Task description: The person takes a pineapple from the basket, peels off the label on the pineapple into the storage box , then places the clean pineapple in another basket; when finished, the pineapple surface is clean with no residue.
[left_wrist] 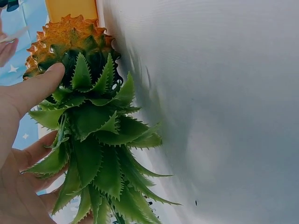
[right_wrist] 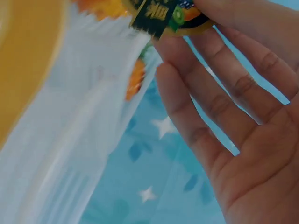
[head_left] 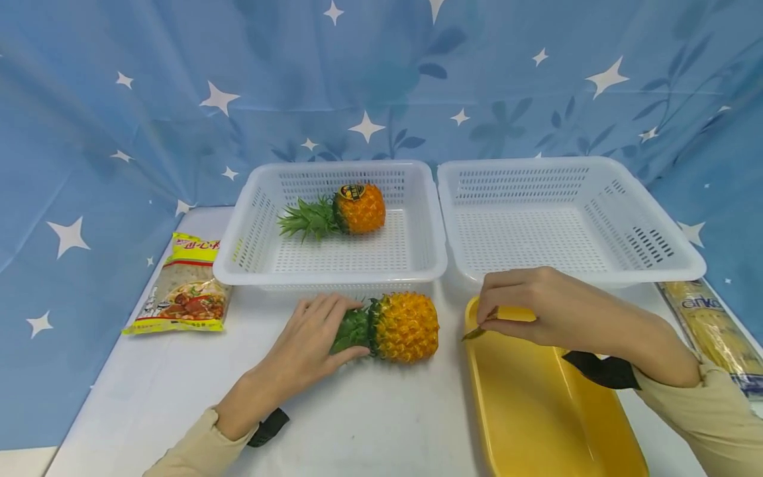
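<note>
On the white table lies a pineapple (head_left: 408,328), its orange spiky body pointing right. My left hand (head_left: 310,338) grips it by the green leaf crown (left_wrist: 105,158), with the thumb reaching to the base of the body in the left wrist view. Over the yellow tray's (head_left: 530,404) far left corner, my right hand (head_left: 536,308) pinches a small sticker (right_wrist: 156,17) between thumb and fingertips. Black and gold, it carries a fruit picture. A second pineapple (head_left: 362,211), with a similar black and gold sticker (head_left: 352,192) on its body, lies in the left white basket (head_left: 328,277).
Beside the left basket stands another white perforated basket (head_left: 584,275). A yellow-edged food packet (head_left: 193,291) lies at the left, and a long clear packet (head_left: 709,324) lies at the right edge. Behind everything hangs a blue star-patterned curtain (head_left: 381,79).
</note>
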`<state>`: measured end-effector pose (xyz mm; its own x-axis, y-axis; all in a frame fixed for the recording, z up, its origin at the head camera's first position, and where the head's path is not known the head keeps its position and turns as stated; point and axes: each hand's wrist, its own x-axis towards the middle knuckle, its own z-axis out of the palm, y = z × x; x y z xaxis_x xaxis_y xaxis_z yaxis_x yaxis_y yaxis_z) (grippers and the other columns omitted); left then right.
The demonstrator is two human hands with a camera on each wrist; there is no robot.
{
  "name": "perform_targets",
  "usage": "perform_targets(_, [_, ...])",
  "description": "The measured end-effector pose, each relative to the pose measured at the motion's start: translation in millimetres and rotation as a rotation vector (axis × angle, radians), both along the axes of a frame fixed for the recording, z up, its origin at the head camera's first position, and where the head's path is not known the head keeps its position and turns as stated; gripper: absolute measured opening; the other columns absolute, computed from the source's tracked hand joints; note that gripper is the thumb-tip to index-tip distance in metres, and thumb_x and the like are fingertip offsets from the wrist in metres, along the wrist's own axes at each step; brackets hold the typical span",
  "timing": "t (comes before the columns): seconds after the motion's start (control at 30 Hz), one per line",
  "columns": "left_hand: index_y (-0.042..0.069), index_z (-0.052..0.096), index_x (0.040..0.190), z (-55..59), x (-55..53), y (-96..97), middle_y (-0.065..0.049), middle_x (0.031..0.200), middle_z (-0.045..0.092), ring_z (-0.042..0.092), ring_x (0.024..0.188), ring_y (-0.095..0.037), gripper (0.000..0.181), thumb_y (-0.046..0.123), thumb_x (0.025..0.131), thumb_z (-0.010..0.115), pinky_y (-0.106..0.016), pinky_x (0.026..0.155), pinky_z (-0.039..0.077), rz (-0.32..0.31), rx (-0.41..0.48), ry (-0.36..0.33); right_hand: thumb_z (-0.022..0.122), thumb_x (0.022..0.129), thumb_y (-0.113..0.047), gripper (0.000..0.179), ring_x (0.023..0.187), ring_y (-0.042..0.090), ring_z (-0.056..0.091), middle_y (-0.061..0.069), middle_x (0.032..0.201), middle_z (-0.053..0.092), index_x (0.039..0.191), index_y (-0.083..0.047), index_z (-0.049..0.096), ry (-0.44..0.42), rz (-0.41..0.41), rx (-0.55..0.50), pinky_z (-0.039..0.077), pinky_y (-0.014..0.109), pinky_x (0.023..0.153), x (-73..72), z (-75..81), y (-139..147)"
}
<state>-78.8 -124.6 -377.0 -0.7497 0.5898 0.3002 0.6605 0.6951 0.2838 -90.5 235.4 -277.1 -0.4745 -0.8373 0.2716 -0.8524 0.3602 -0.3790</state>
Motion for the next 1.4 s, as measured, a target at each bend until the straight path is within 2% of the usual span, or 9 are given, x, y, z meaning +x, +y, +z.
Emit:
perform_targets(0.1, [0.010,0.062,0.132,0.7,-0.1,0.3,-0.005,0.123,0.066,0.061,0.114,-0.025,0.065,0.043,0.083,0.089,-0.044,0.087,0.045,0.001,0.002,0.003,0.083,0.088,-0.005,0.026,0.082,0.000,0.059,-0.015,0.098,0.063,0.099,-0.026,0.072,-0.054,-0.033,0.016,0.053,0.017,0.071,-0.4,-7.3,16.5])
perform_targets(0.17, [0.010,0.062,0.132,1.2,-0.1,0.4,-0.005,0.123,0.066,0.061,0.114,-0.025,0.065,0.043,0.083,0.089,-0.045,0.087,0.045,0.001,0.002,0.006,0.085,0.082,0.003,0.034,0.081,0.000,0.060,-0.014,0.097,0.064,0.098,-0.024,0.072,-0.089,-0.045,0.022,0.055,0.019,0.069,-0.9,-14.0,23.7])
perform_targets(0.3, [0.010,0.062,0.132,1.6,-0.1,0.2,-0.005,0.123,0.066,0.061,0.114,-0.025,0.065,0.043,0.083,0.089,-0.046,0.089,0.046,0.003,0.003,0.004,0.084,0.083,0.006,0.035,0.081,-0.001,0.061,-0.012,0.096,0.067,0.102,-0.021,0.073,-0.156,-0.050,0.034,0.056,0.021,0.068,-1.8,-27.4,31.1])
perform_targets(0.43, [0.010,0.062,0.132,1.8,-0.3,0.4,-0.006,0.124,0.066,0.061,0.114,-0.026,0.065,0.043,0.083,0.089,-0.046,0.089,0.046,0.006,0.004,0.000,0.084,0.084,0.004,0.034,0.080,-0.002,0.058,-0.014,0.094,0.068,0.102,-0.023,0.075,-0.196,-0.065,0.091,0.055,0.022,0.067,-2.2,-36.3,32.6])
perform_targets(0.53, [0.010,0.061,0.132,1.6,-0.3,0.4,-0.006,0.124,0.066,0.062,0.115,-0.026,0.066,0.043,0.083,0.089,-0.045,0.089,0.046,0.009,0.004,0.000,0.082,0.087,0.001,0.029,0.079,-0.004,0.058,-0.016,0.092,0.067,0.096,-0.025,0.075,-0.246,-0.075,0.138,0.055,0.023,0.067,-2.4,-41.4,31.5])
perform_targets(0.77, [0.009,0.061,0.132,1.5,-0.1,0.3,-0.006,0.124,0.066,0.062,0.115,-0.025,0.066,0.043,0.082,0.089,-0.045,0.089,0.046,0.012,0.003,-0.001,0.081,0.089,0.001,0.025,0.076,-0.005,0.055,-0.019,0.086,0.063,0.088,-0.022,0.072,-0.336,-0.077,0.223,0.054,0.022,0.066,-3.9,-55.2,24.4])
perform_targets(1.1, [0.010,0.062,0.132,0.2,1.3,0.5,-0.006,0.124,0.066,0.062,0.115,-0.026,0.066,0.043,0.082,0.090,-0.045,0.087,0.046,0.011,0.001,0.008,0.083,0.083,0.006,0.027,0.075,-0.004,0.052,-0.015,0.082,0.059,0.087,-0.018,0.072,-0.290,-0.003,0.176,0.049,0.018,0.064,-7.1,-76.7,17.2])
perform_targets(1.27, [0.010,0.061,0.132,-0.1,2.7,0.2,-0.006,0.124,0.066,0.062,0.115,-0.026,0.065,0.042,0.083,0.089,-0.045,0.088,0.046,0.013,0.006,0.000,0.083,0.083,0.006,0.027,0.071,-0.002,0.048,-0.015,0.076,0.055,0.083,-0.017,0.068,-0.271,-0.022,0.214,0.045,0.018,0.062,-7.7,-82.4,12.8])
perform_targets(1.4, [0.009,0.061,0.132,-0.2,2.9,0.4,-0.006,0.124,0.066,0.062,0.114,-0.026,0.066,0.042,0.082,0.089,-0.045,0.087,0.046,0.012,0.005,0.000,0.084,0.084,0.003,0.026,0.069,-0.002,0.048,-0.016,0.075,0.056,0.082,-0.017,0.068,-0.255,-0.055,0.250,0.046,0.018,0.062,-6.5,-83.9,11.8])
